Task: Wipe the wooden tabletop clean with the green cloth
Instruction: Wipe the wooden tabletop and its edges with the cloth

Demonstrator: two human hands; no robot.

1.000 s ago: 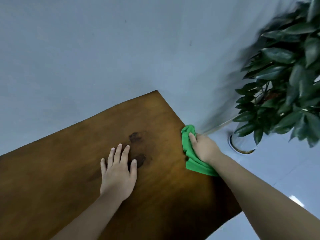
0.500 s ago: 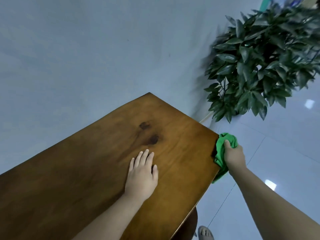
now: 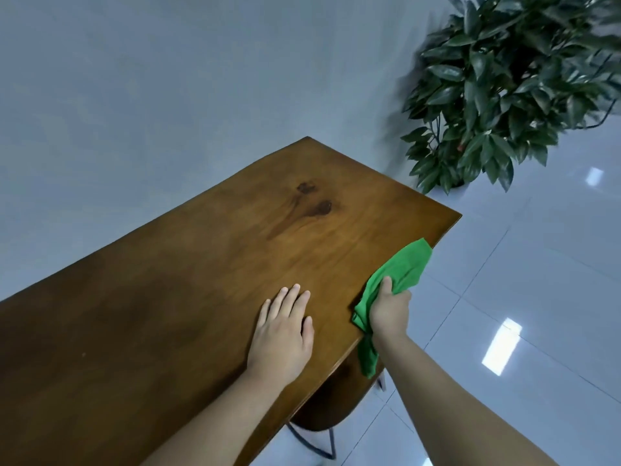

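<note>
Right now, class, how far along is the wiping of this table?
Done: cannot tell; no wiped area stands out. In hand: the right hand grips the green cloth at the tabletop edge, while the left hand rests flat. Left: apparently the rest of the surface.

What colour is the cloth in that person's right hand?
Bright green cloth, plain with no pattern, gripped by the right hand; seen in the head view.

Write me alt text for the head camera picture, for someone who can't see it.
A person's right hand grips a green cloth at the right edge of a wooden tabletop, part of the cloth hanging over the edge. The left hand lies flat on the wood beside it. A leafy potted plant stands on the glossy tiled floor beyond the table.
</note>
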